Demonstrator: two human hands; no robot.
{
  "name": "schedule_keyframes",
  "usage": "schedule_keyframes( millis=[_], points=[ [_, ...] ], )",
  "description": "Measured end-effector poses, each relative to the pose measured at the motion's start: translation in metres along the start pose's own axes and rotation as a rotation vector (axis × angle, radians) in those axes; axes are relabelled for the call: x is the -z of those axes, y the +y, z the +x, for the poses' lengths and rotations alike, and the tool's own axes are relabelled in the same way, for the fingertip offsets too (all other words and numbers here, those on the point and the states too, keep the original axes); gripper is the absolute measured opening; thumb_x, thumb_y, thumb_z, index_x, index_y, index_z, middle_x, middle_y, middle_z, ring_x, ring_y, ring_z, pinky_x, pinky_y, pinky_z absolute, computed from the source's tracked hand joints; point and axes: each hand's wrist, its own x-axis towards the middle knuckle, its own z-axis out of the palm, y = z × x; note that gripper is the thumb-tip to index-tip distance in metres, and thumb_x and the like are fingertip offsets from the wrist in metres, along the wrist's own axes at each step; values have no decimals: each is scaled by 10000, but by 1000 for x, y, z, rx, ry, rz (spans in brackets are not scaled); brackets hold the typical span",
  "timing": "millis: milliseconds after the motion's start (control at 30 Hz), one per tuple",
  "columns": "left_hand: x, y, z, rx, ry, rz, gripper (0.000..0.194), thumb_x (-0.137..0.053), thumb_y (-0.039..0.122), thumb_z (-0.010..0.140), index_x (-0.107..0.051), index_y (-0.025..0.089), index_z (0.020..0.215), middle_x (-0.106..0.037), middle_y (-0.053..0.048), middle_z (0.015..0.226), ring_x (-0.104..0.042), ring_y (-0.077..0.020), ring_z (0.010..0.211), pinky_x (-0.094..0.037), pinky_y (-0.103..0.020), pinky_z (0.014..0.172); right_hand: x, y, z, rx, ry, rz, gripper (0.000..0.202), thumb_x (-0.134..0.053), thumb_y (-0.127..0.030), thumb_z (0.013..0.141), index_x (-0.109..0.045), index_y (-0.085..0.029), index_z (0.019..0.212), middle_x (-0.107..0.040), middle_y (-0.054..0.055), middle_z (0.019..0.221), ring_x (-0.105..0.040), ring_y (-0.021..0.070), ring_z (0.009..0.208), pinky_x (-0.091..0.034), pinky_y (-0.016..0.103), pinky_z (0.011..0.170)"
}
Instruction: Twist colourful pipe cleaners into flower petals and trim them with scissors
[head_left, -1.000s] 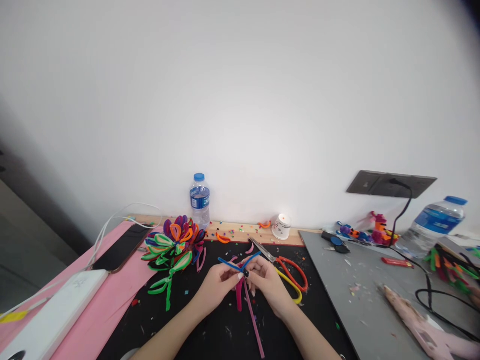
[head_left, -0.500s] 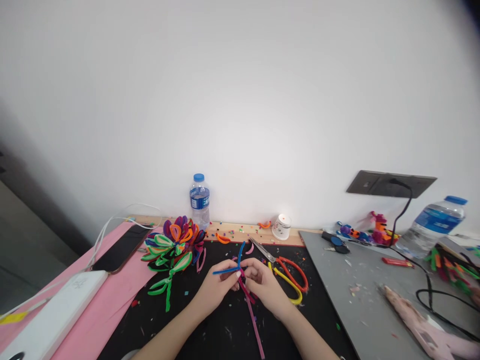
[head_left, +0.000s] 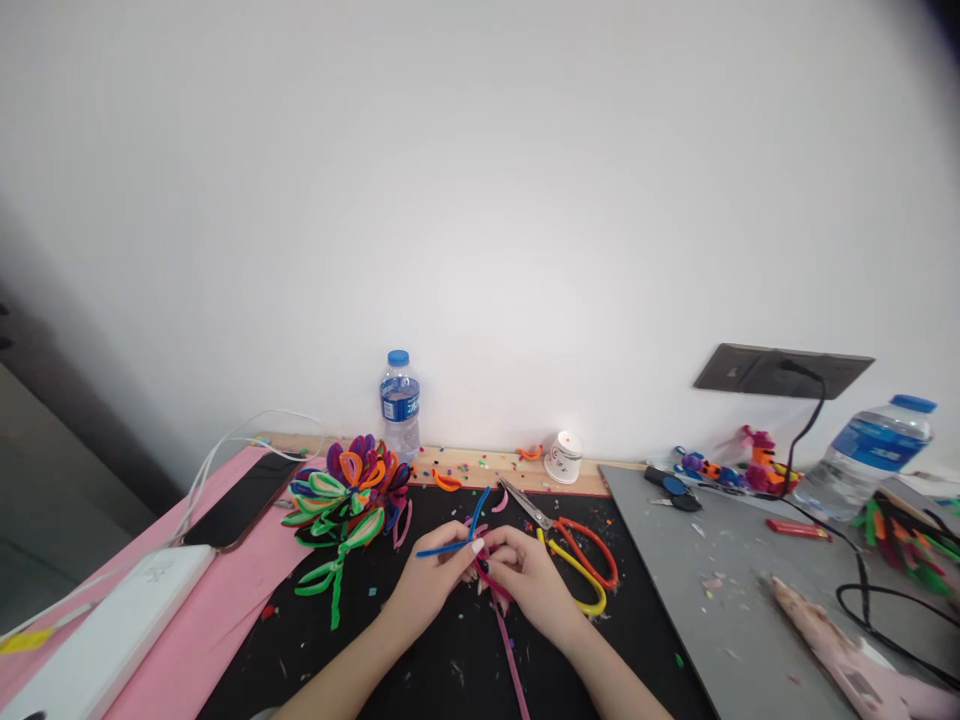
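Note:
Between both hands is a small bundle of pipe cleaners at the middle of the black mat (head_left: 420, 660). My left hand (head_left: 435, 575) is closed, its thumb and fingers pinching the bundle where a blue pipe cleaner (head_left: 444, 549) crosses it, one end pointing left and one upward. My right hand (head_left: 525, 580) is closed on the magenta part, and a long pink pipe cleaner (head_left: 510, 660) hangs down toward the front. The fingers partly hide the joint. Scissors (head_left: 559, 525) with one red and one yellow handle lie just right of my right hand.
A pipe-cleaner flower (head_left: 349, 490) lies left, before a water bottle (head_left: 400, 405). A phone (head_left: 240, 497) and white power strip (head_left: 112, 640) rest on pink paper. Behind stands a paper cup (head_left: 564, 457). Rightward are keys (head_left: 675, 488), another bottle (head_left: 866, 450) and a black cable (head_left: 862, 585).
The blue pipe cleaner has shifted slightly left and tilted. My right fingers have curled closer to the left hand around the magenta part; the view has moved a little.

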Motion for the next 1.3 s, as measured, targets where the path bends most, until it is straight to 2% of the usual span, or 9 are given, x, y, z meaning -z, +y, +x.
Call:
schedule_keyframes(
  millis=[200, 333, 667, 867, 1067, 1200, 1300],
  points=[
    [1, 0, -1, -20, 96, 126, 241, -539, 360, 763, -576, 156, 641, -568, 14, 607, -541, -143, 582, -418, -218, 556, 1, 7, 0, 8, 27, -59, 217, -533, -353, 770, -496, -166, 668, -523, -54, 443, -371, 48, 319, -262, 165, 342],
    [2, 0, -2, -46, 98, 157, 231, -522, 341, 782, -590, 154, 666, -591, 0, 632, -558, -154, 609, -426, -223, 575, 1, 5, -1, 9, 10, -68, 239, -499, -358, 797, -440, -185, 643, -469, -79, 408, -301, 41, 307, -202, 162, 325],
    [0, 6, -2, 0, 81, 54, 246, -550, 359, 761, -537, 166, 610, -549, 28, 549, -543, -133, 528, -430, -220, 540, 4, 5, 1, -6, 11, 61, 305, -496, -401, 787, -413, -181, 593, -405, -78, 454, -306, 41, 336, -181, 175, 334],
    [-4, 8, -1, 35, 86, -33, 259, -581, 380, 732, -533, 170, 589, -569, 27, 508, -559, -135, 500, -448, -228, 532, 3, -4, -1, -24, 32, 122, 338, -538, -421, 761, -406, -177, 568, -384, -80, 440, -266, 35, 341, -114, 185, 342],
    [-3, 6, 0, 133, 91, -167, 283, -624, 413, 691, -533, 163, 595, -628, 6, 544, -615, -160, 553, -485, -247, 548, 6, 0, 0, -3, 33, 162, 354, -531, -437, 765, -455, -167, 547, -362, -87, 378, -230, 35, 307, -124, 198, 342],
    [-1, 1, 2, 163, 140, -237, 254, -656, 388, 674, -574, 149, 649, -626, 10, 573, -608, -139, 557, -506, -244, 570, 7, 0, 1, 12, 34, 158, 383, -517, -449, 775, -430, -174, 523, -348, -93, 337, -201, 34, 292, -120, 207, 351],
    [1, -2, 3, 179, 172, -285, 255, -682, 364, 653, -630, 139, 760, -634, 0, 613, -607, -134, 570, -514, -242, 579, 7, 1, 1, 22, 45, 155, 376, -496, -441, 792, -449, -167, 540, -368, -86, 348, -212, 37, 302, -116, 208, 367]
  ],
)
